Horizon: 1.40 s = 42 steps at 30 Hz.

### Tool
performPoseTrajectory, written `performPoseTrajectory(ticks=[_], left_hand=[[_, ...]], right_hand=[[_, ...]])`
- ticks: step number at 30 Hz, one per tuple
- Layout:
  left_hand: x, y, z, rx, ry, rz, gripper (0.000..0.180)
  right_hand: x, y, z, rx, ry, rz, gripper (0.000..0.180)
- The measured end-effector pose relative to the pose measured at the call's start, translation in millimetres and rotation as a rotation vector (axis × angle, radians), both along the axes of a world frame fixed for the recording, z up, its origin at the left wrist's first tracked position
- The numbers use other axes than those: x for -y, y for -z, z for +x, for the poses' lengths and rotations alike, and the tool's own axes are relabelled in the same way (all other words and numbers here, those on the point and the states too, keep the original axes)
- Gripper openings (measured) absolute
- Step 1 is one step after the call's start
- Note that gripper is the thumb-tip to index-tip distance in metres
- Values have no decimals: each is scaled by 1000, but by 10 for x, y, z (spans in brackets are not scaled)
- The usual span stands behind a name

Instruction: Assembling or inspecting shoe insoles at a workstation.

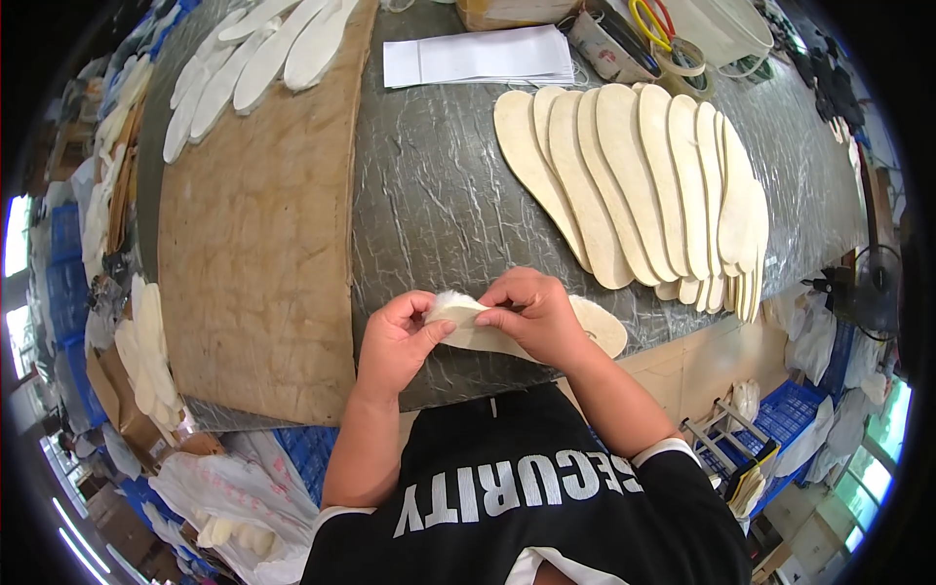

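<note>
A cream insole (486,338) with white fluffy pile at one end is held between my two hands near the table's front edge. My left hand (398,336) pinches its left end, thumb on the flat side. Closer to its middle, my right hand (531,314) grips the upper edge between thumb and fingers. A rounded cream end (600,327) shows to the right, past my right wrist; whether it belongs to the same insole I cannot tell. Beyond my right hand lies a fanned row of cream insoles (619,175), overlapping one another.
A brown board (258,253) covers the table's left part, with white fluffy insoles (268,58) at its far end. White paper slips (478,57) lie at the back, beside a holder with scissors (655,21) and a tape roll (682,60). A translucent tub (721,29) stands far right.
</note>
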<state>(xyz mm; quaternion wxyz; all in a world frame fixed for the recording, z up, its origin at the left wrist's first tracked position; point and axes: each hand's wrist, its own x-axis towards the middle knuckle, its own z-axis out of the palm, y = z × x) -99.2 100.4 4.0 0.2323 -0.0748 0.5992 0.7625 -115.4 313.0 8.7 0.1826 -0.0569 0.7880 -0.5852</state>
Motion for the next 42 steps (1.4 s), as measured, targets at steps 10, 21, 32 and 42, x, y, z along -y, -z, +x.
performPoseTrajectory(ticks=[10,21,32,42], left_hand=[[4,92,21,-74,-110,23,15],[-235,159,56,-144,-277,-184,11],[-310,-346,-87,-803,57,-703,70],[-488,-696,-179,-1103,351,-761,21]], right_hand=[[-220,-12,-3,-101,-78,121,33],[-154,38,67,-188,8,175,19],[-285,191,2,988,259,-710,27],[-147,148,314,1263,94,-874,11]])
